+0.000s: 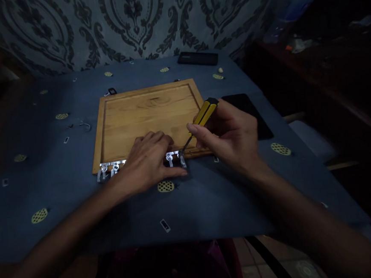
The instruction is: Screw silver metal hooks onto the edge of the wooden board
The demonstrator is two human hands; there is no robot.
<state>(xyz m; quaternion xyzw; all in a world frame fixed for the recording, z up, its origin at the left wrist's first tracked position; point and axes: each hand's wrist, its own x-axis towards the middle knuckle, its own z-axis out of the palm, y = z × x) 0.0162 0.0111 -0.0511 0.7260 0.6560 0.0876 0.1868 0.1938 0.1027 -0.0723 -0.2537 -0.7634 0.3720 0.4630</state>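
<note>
A framed wooden board [148,116] lies flat on the table. Along its near edge runs a row of silver metal hooks [104,171], partly covered by my left hand. My left hand [151,159] rests over the near edge of the board, its fingers spread onto the wood and its thumb stretched out beside the right-hand hooks. In my right hand [230,135] is a yellow and black screwdriver [205,111], held at a slant. The screwdriver's tip points down at the rightmost hook [182,159] and seems to meet it.
The table wears a blue cloth [82,215] with a pineapple print. A dark phone-like object [197,58] lies at the back, and a flat black tablet-like thing [247,112] sits behind my right hand. A bent wire piece [84,126] is left of the board.
</note>
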